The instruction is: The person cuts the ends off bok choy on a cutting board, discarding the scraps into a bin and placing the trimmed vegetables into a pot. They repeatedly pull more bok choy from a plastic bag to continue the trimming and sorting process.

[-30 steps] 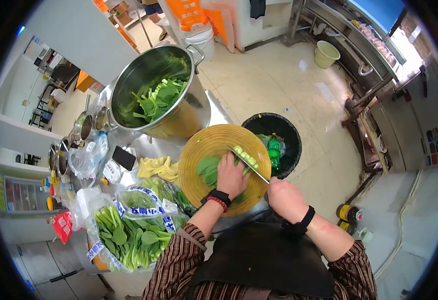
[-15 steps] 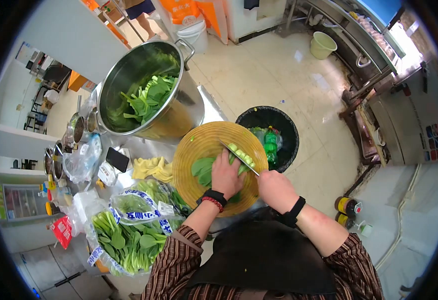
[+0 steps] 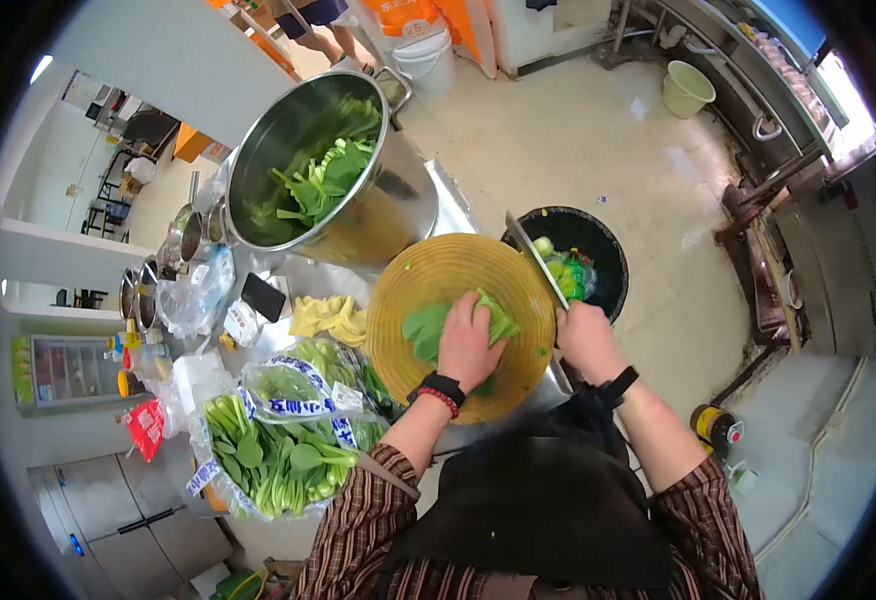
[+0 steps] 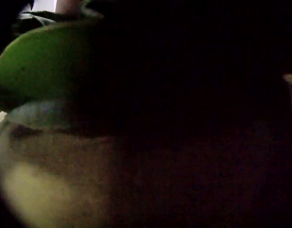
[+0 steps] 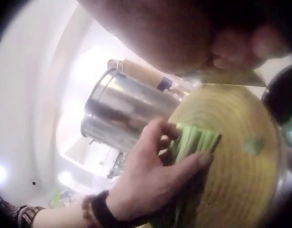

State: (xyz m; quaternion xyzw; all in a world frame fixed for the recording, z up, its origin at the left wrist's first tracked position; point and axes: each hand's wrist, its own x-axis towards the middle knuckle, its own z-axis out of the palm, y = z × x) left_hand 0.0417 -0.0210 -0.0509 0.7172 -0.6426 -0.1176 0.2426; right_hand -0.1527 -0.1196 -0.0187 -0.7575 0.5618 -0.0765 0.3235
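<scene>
On a round wooden chopping board (image 3: 428, 265), my left hand (image 3: 468, 350) grips a bunch of leafy greens (image 3: 499, 318), thumb on one side and fingers on the other. The right wrist view shows the trimmed pale stalks (image 5: 193, 142) poking out past that thumb. My right hand (image 3: 590, 342) holds a kitchen knife (image 3: 538, 260) by its handle, blade at the board's right edge beside the black bin (image 3: 613, 265). Pale green pieces (image 3: 558, 262) lie in the bin. The left wrist view is mostly dark, with one green leaf (image 4: 41, 61) showing.
A tall steel pot (image 3: 398, 205) holding greens stands behind the board. At left lie a plastic bag of greens (image 3: 278, 450), yellow gloves (image 3: 328, 318) and a phone (image 3: 263, 296). A person's legs (image 3: 323, 38) show at the far back.
The knife has swept right from the stalks to the board's edge over the bin. The row of cut stalk ends has left the board, and pale pieces now show in the bin.
</scene>
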